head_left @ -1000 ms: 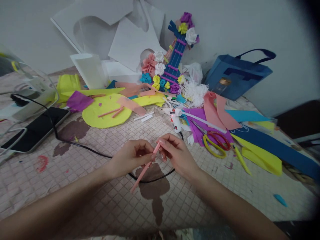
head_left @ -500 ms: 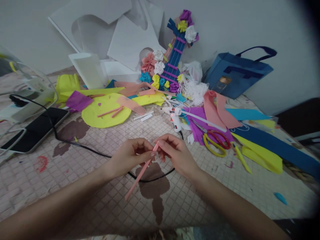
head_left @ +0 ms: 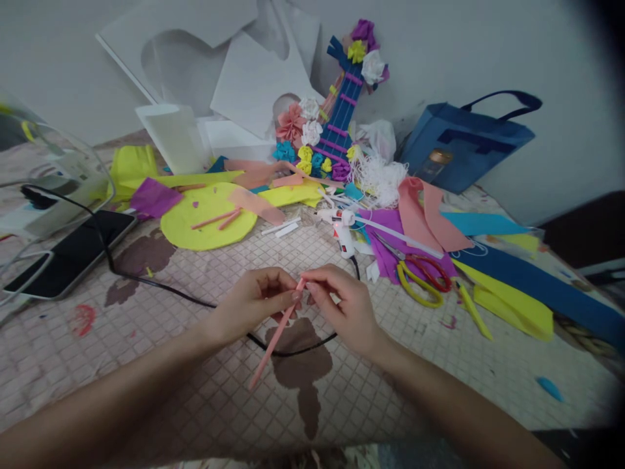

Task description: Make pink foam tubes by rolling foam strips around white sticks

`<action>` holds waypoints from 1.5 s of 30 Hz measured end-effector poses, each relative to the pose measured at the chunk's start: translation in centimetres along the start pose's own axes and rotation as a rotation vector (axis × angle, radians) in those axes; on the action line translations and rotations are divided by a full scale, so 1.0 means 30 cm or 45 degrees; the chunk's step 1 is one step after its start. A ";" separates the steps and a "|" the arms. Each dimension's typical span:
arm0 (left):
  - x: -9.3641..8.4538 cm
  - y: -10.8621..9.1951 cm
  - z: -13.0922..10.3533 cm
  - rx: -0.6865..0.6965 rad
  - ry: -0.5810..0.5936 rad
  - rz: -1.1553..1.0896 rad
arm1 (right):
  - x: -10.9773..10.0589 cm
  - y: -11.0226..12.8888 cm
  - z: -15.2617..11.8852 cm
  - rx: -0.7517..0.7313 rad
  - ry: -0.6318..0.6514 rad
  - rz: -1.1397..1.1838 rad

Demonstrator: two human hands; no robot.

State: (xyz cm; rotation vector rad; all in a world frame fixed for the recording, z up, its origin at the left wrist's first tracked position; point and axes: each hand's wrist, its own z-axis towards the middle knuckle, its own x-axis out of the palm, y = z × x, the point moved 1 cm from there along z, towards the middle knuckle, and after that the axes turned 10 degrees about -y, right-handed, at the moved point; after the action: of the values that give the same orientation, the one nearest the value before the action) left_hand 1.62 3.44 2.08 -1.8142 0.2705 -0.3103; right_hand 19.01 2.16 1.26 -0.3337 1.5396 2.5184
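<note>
A thin pink paper strip slants down to the left from between my fingers, over the tiled-pattern table cover. My left hand pinches it near its upper end. The thumb and forefinger of my right hand close at its very tip. Beyond my hands lies a white glue gun with a small red light. To its left, two pink rolled pieces rest on a round yellow paper.
Scissors and a yellow pen-like tool lie right. A black cable loops under my hands. At the back stand a flower-decorated blue guitar shape and a blue bag. A phone lies left.
The right hand's fingers have shifted slightly left and up at the strip's tip. The strip's lower end has swung a little to the right.
</note>
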 end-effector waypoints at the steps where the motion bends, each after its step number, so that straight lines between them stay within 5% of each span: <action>1: -0.001 0.001 0.001 0.011 0.011 0.001 | 0.001 -0.005 0.003 0.155 0.020 0.157; 5: -0.005 0.007 0.002 0.028 0.061 -0.040 | 0.009 -0.028 0.018 0.648 0.184 0.802; 9: -0.008 0.014 0.004 0.022 0.088 -0.077 | 0.010 -0.041 0.023 0.810 0.294 1.034; 18: 0.003 0.003 -0.016 0.219 0.039 0.194 | 0.010 -0.014 0.014 0.685 0.123 0.756; 28: 0.011 0.000 -0.021 0.223 0.028 0.194 | 0.015 -0.014 0.009 0.764 0.012 0.880; 45: 0.020 0.004 -0.032 0.305 -0.041 0.184 | 0.009 -0.008 0.010 0.817 -0.001 0.759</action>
State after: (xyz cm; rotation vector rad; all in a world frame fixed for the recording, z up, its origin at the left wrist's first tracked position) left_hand 1.85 2.32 2.23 -1.5531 0.3263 -0.2026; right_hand 18.79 2.53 1.11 0.2557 2.6191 2.1612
